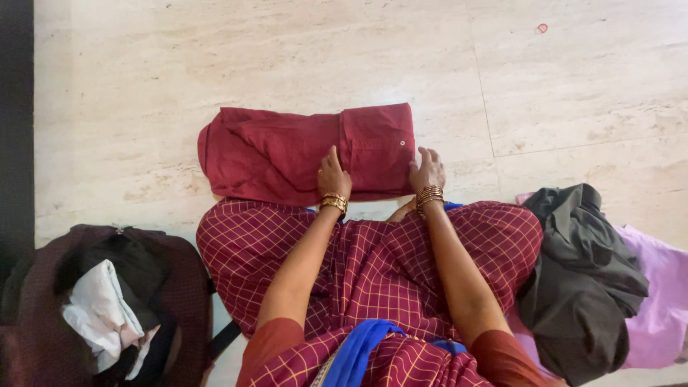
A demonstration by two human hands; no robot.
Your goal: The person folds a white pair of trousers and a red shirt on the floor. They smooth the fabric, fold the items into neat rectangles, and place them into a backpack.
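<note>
Maroon shirt (308, 154), folded, on floor (143, 86) before knees. Left hand (334, 175) flat, open, pressing its middle; right hand (428, 170) open at right edge, gripping nothing. Soft, light, limp; best pinched at folded edges.

Head view, straight down, close

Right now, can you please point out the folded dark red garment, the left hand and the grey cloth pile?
folded dark red garment (287, 150), head view, on its middle panel.
left hand (334, 175), head view, on the back of the hand.
grey cloth pile (580, 279), head view, on its middle folds.
</note>
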